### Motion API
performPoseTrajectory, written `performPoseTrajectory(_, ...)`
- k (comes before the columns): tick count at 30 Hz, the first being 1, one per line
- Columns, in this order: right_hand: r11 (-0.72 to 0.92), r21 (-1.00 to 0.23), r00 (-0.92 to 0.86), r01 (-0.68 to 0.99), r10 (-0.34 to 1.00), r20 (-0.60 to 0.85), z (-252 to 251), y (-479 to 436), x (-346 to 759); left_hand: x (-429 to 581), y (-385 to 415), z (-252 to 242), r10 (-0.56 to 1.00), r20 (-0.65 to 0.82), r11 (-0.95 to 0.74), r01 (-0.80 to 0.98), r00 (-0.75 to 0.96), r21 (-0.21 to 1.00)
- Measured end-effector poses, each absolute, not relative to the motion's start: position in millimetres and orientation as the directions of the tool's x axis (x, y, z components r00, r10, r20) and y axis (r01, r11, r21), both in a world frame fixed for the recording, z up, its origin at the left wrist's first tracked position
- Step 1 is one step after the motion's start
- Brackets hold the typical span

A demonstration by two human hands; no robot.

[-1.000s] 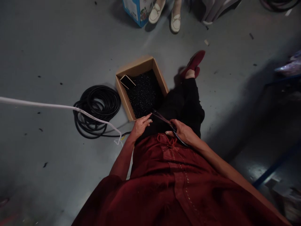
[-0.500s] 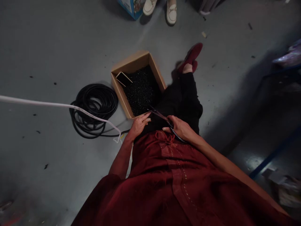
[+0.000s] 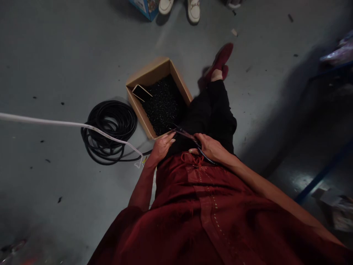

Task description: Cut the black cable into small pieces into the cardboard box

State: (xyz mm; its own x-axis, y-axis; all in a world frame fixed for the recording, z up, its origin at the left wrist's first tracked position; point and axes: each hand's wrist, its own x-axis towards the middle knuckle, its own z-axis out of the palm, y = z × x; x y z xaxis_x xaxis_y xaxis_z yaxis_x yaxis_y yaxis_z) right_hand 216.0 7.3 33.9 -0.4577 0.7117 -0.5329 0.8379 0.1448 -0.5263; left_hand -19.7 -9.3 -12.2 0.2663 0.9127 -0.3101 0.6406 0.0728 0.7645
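My right hand point(image 3: 207, 146) is closed round the handles of a pair of scissors point(image 3: 185, 134). The blades point left toward my left fingertips, their tips slightly apart over the near edge of a cardboard box point(image 3: 143, 117). My left hand point(image 3: 162, 146) is closed at that edge, fingers together. A black hose point(image 3: 134, 159) runs from a loose coil point(image 3: 95, 127) on the floor to my left wrist and into that hand; its end is hard to make out against the dark. Many short black pieces point(image 3: 162, 103) fill the box bottom, with a black flat object with pale edges point(image 3: 142, 92) on top.
A white cord point(image 3: 55, 121) crosses from the left above the coil. My legs point(image 3: 211, 106) stretch out beside the box. Another person's white shoes point(image 3: 193, 11) and a blue box point(image 3: 146, 8) are at the top. A blue metal bar point(image 3: 320, 180) stands at right.
The view has shifted a little, so the box, shoes and legs sit slightly further left and up. Both hands and the scissors keep nearly the same pose.
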Motion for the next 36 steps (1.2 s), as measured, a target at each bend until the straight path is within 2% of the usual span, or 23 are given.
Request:
performPoseTrajectory(5, 0.156, -0.517, -0.467, 0.841, 0.691, -0.552, 35.3, 10.0, 215.4, -18.2, -8.9, -7.2, 0.907, -0.288, 0.002, 0.68, 0.308, 0.733)
performPoseTrajectory(17, 0.178, -0.586, -0.547, 0.791, 0.635, -0.546, 25.7, 16.1, 213.6, -16.6, -8.4, -5.1, 0.896, -0.244, -0.12, 0.732, 0.37, 0.67)
performPoseTrajectory(26, 0.163, -0.571, -0.509, 0.805, 0.684, -0.522, 16.6, 11.8, 211.4, -16.0, -9.8, -7.0, 0.9, -0.282, -0.031, 0.693, 0.333, 0.72)
performPoseTrajectory(36, 0.185, -0.5, -0.479, 0.846, 0.676, -0.56, 14.8, 13.1, 207.9, -15.1, -13.0, -12.3, 0.893, -0.349, 0.126, 0.589, 0.283, 0.798)
